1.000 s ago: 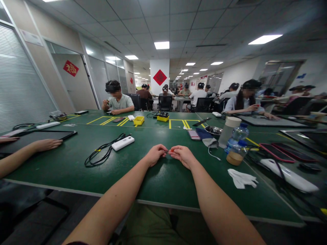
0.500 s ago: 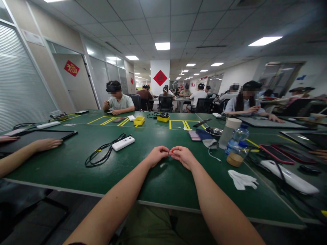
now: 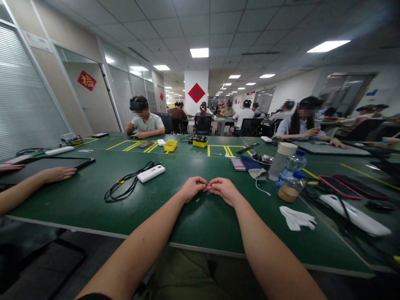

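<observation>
My left hand (image 3: pixel 193 188) and my right hand (image 3: pixel 223 190) meet fingertip to fingertip just above the green table (image 3: pixel 200 225). Pinched in the right fingers is a small red piece (image 3: pixel 210 185), mostly covered by them. The left fingers are closed too, on a tiny dark bit that is too small to name. Whether the two pieces are joined I cannot tell. Left of my hands lies a white power bank (image 3: pixel 151 173) beside a coiled black cable (image 3: pixel 120 192).
On the right stand a frosted tumbler (image 3: pixel 280 160) and plastic bottles (image 3: pixel 288 189), with a crumpled tissue (image 3: pixel 298 218) nearer me. Yellow trays (image 3: pixel 170 146) sit farther back. At left, another person's hand (image 3: pixel 59 173) rests on a dark flat panel (image 3: pixel 37 166).
My fingertips have shifted very slightly while staying together. The view has tilted a little; the things on the table lie where they were.
</observation>
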The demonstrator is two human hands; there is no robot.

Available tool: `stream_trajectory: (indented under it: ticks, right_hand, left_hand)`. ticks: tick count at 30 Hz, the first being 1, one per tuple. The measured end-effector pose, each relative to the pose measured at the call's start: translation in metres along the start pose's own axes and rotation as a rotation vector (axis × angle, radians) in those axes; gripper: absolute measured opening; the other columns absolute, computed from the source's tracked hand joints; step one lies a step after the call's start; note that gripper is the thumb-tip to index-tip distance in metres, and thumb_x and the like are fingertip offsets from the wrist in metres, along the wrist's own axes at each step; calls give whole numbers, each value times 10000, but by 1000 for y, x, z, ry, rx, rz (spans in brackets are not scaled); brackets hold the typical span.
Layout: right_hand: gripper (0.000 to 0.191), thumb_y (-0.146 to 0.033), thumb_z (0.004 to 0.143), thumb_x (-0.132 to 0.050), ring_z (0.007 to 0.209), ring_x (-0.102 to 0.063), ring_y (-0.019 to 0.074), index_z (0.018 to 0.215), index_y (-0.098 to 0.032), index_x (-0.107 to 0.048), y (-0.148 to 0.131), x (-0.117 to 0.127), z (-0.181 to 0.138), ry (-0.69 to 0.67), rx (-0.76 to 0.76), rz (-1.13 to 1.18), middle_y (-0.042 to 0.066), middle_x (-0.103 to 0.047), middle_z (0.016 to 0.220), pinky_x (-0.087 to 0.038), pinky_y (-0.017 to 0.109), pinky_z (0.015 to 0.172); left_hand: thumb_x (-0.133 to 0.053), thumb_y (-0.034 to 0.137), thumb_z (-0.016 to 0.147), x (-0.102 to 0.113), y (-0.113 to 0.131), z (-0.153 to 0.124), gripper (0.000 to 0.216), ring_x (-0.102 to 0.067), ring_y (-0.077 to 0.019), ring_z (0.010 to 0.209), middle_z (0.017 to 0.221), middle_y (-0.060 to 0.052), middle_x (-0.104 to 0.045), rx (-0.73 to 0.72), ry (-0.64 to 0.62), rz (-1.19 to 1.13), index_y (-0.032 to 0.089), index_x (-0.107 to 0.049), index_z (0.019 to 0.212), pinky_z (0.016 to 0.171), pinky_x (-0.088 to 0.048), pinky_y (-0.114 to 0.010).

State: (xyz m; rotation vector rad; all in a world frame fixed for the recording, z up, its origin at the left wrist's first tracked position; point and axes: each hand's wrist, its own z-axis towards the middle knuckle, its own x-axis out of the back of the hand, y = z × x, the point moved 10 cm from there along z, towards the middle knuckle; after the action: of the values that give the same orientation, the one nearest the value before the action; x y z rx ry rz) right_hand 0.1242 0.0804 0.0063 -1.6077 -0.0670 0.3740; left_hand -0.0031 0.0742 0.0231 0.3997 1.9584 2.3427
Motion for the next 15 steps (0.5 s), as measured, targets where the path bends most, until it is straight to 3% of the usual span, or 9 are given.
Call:
stream_trajectory:
  ticks: [9, 15]
  right_hand:
    - [137, -64, 673, -630, 671, -674, 139, 790, -134, -617, -2, 0, 0, -12, 22, -55, 63, -678, 758, -549, 235, 614]
    - [139, -69, 668, -630, 609, -633, 99, 790, -135, -636, -4, 3, 2, 2, 57, -82, 58, -683, 778, -526, 206, 575]
  left_hand:
    - [-605, 165, 719, -7, 2, 1, 168, -577, -98, 606, 702, -34, -655, -55, -76, -18, 116, -658, 870, 598, -443, -210]
    - [-597, 153, 738, -11, 0, 0, 186, -578, -91, 600, 712, -32, -655, 6, -95, -45, 118, -647, 913, 598, -453, -210]
